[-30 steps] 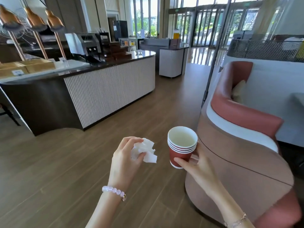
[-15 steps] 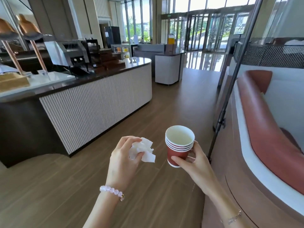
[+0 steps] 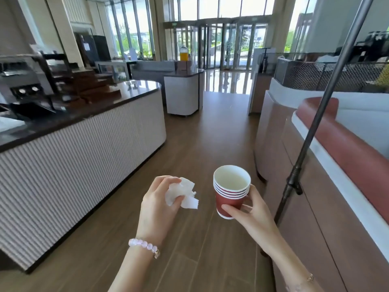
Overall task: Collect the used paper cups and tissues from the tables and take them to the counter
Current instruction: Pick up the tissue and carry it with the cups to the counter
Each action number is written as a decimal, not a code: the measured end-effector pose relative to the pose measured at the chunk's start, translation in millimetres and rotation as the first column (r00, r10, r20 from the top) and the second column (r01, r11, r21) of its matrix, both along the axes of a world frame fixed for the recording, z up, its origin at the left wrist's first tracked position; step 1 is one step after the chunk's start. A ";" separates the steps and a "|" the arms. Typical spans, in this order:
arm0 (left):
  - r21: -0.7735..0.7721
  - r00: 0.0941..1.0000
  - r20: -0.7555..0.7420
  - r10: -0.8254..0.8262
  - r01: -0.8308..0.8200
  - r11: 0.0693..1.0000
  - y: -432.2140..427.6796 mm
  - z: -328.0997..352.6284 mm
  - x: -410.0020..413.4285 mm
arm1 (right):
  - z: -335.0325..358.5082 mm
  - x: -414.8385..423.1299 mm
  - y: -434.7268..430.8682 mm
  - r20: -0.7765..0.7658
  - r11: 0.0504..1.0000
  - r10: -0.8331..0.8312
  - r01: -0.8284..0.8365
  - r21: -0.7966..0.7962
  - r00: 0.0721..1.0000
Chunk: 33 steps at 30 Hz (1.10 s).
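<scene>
Four or so nested paper cups (image 3: 230,192) sit pinched low in the right hand (image 3: 250,211), just beside the left hand (image 3: 156,205), which clutches crumpled tissues (image 3: 183,193). Fingertip grip looks loose imo, so clipping the pole (image 3: 315,127) on its right could tip the stack; counter (image 3: 84,144) edge runs left, open floor (image 3: 210,133) ahead.

Your stacked red paper cups (image 3: 228,200): white rims, white insides. Your crumpled white tissue (image 3: 181,191). Bench (image 3: 84,154): pale ribbed front, dark top.
</scene>
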State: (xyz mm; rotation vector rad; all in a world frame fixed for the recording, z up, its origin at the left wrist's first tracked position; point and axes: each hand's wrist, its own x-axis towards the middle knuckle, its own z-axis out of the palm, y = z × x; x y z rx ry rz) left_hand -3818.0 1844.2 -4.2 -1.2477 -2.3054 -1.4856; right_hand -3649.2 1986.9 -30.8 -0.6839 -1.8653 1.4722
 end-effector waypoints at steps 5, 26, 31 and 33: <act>-0.024 0.995 -0.006 -0.098 0.098 0.995 75.8 13.8 -100.1 | 14.0 -90.4 58.5 -0.015 0.995 -0.096 0.096 -0.017 0.995; 0.000 0.978 0.040 -0.203 0.203 0.979 461.9 5.5 -406.2 | 4.3 -391.4 429.9 0.014 0.973 -0.227 0.227 -0.032 0.974; 0.004 0.971 0.049 -0.236 0.236 0.972 555.9 3.2 -468.6 | 3.5 -448.3 516.6 0.024 0.969 -0.246 0.247 -0.028 0.969; 0.010 0.967 0.056 -0.250 0.250 0.968 596.8 -1.1 -496.5 | -0.5 -472.1 552.8 0.023 0.965 -0.261 0.261 -0.035 0.965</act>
